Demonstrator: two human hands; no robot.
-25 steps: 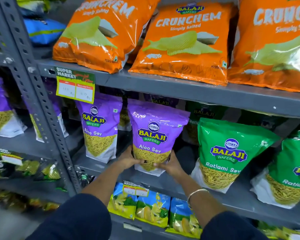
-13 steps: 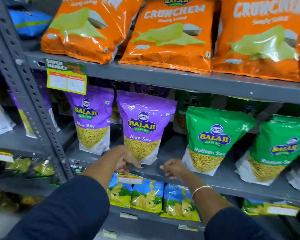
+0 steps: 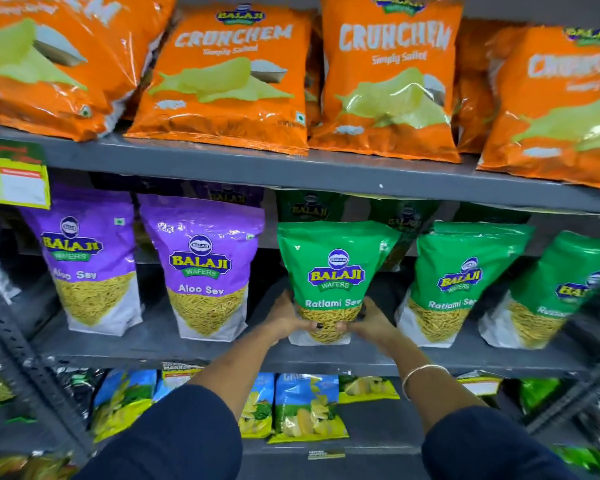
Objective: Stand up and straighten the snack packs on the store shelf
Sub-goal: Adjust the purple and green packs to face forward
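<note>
Both hands had moved over from the purple Aloo Sev pack [image 3: 207,271], which they held a second before and then let go. That pack stood straight on the middle shelf [image 3: 326,358], so it looked finished. Now the left hand [image 3: 284,320] and the right hand [image 3: 371,323] squeezed the bottom of the first green Ratlami Sev pack [image 3: 333,278], one on each side, thumbs at the front. This meant the job had gone on to the green row. The green pack stood between the purple pack and the next green pack [image 3: 454,282]. Its long side ran up and down, top up, and its front faced out. It leaned a tiny bit left, so I think it still needed a small nudge.
</note>
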